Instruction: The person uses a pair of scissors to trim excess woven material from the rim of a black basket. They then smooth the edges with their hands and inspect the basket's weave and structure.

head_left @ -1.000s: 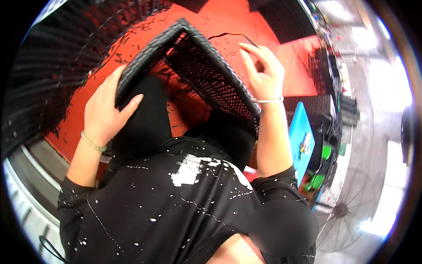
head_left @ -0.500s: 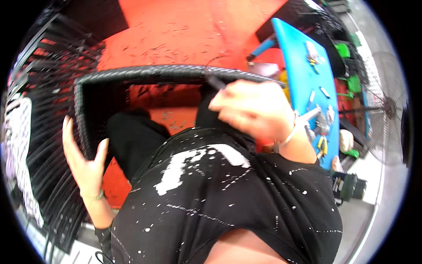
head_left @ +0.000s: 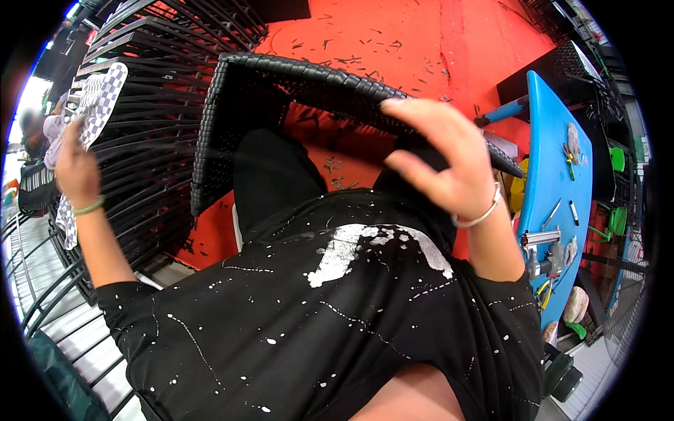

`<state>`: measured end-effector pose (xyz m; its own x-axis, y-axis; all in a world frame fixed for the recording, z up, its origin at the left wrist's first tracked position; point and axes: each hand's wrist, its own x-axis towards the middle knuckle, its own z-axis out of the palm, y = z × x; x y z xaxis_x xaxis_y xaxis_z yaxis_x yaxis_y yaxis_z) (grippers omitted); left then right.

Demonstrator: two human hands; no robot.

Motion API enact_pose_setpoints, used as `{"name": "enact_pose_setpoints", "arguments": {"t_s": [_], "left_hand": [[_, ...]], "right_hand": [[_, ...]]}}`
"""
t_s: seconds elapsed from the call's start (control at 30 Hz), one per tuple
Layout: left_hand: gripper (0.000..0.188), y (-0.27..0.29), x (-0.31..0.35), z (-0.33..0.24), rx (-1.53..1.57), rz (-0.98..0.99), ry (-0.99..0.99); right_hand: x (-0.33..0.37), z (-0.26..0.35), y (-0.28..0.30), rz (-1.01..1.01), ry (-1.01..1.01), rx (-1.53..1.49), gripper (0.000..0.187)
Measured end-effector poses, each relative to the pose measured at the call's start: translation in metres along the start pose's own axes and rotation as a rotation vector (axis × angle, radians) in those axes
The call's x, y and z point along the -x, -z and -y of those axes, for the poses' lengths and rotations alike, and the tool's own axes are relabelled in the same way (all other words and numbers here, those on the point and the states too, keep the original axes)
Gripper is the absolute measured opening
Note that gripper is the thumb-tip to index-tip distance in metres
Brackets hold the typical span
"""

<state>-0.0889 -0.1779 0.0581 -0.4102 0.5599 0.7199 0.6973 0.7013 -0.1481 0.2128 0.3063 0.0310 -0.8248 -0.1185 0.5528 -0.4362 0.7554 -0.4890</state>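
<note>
A black woven wicker frame [head_left: 302,67] stands around my knees, its long rim running across in front of me. Over the right part of that rim my right hand [head_left: 453,158] is held open, thumb and fingers apart, with nothing seen in it. My left hand [head_left: 77,172] is raised at the far left beside a checked cloth [head_left: 102,102]. Its fingers are blurred and point upward; whether they touch or grip the cloth cannot be made out. The cloth hangs over black slatted metal bars [head_left: 151,119].
To the right a blue table [head_left: 544,140] carries pliers [head_left: 570,165], a marker [head_left: 573,212], a grey metal tool [head_left: 551,256] and yellow-handled pliers [head_left: 544,291]. Dark scraps lie on the red floor [head_left: 393,35]. A black woven piece [head_left: 523,81] stands behind the table.
My left hand has gone from beside the woven frame up and left to the checked cloth. My right hand, earlier closed near a dark strip, is now open. The view has shifted left.
</note>
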Motion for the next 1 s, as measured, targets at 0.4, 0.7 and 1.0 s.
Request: {"name": "enact_pose_setpoints", "arguments": {"t_s": [0.4, 0.7, 1.0], "left_hand": [[0.071, -0.027, 0.089, 0.03, -0.162, 0.75, 0.318], [0.07, -0.124, 0.034, -0.175, 0.62, 0.581, 0.527], [0.058, -0.129, 0.042, -0.176, 0.629, 0.478, 0.505]], "right_hand": [[0.029, -0.077, -0.027, -0.054, -0.222, 0.21, 0.03], [-0.04, -0.094, -0.106, -0.108, -0.195, 0.343, 0.04], [-0.028, -0.099, -0.108, -0.143, -0.161, 0.177, 0.027]]}}
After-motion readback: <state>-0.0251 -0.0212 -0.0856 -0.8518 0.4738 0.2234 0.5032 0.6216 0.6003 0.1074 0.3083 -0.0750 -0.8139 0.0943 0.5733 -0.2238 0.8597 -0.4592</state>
